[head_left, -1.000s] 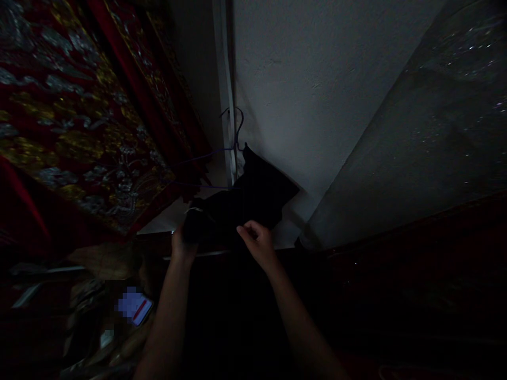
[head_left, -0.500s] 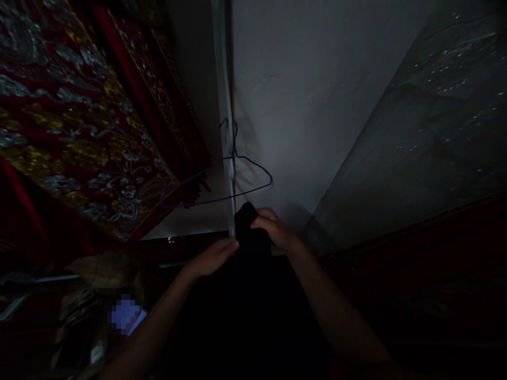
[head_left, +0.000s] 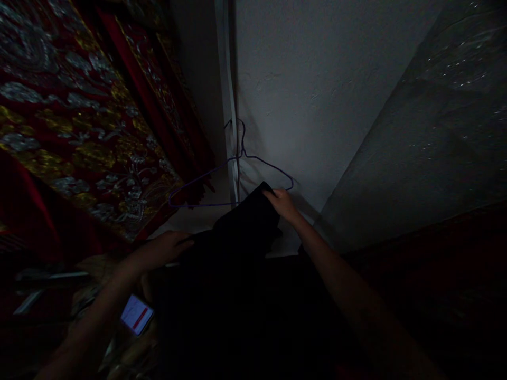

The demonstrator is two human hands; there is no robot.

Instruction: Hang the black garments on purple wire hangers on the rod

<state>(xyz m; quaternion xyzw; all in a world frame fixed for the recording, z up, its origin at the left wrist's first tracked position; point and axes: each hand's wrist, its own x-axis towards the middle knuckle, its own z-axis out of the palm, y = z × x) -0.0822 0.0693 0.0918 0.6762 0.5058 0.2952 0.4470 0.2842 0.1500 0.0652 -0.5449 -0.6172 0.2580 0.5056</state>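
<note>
A dark piece of cloth (head_left: pixel 247 216), probably a garment though its shape is lost in the dimness, spreads between my two hands. My right hand (head_left: pixel 282 203) pinches its upper right corner, close to the lower right bend of a purple wire hanger (head_left: pixel 202 174). Lower down on the left, my left hand (head_left: pixel 170 247) is closed at the cloth's left edge, its fingertips partly hidden. The hanger hangs by its hook from a pale narrow vertical strip (head_left: pixel 228 95) against the wall, and the cloth's raised part covers some of its bottom bar.
Red cloth with silver and gold decoration (head_left: pixel 95 142) hangs at the left. Clear plastic sheeting (head_left: pixel 420 142) slants along the right of the grey wall (head_left: pixel 309 79). A lit phone (head_left: pixel 137 314) lies at lower left among dim clutter.
My hands have moved apart, the left going left and the right going up and slightly right. The bunched dark cloth is now spread wider and raised against the hanger's lower bar.
</note>
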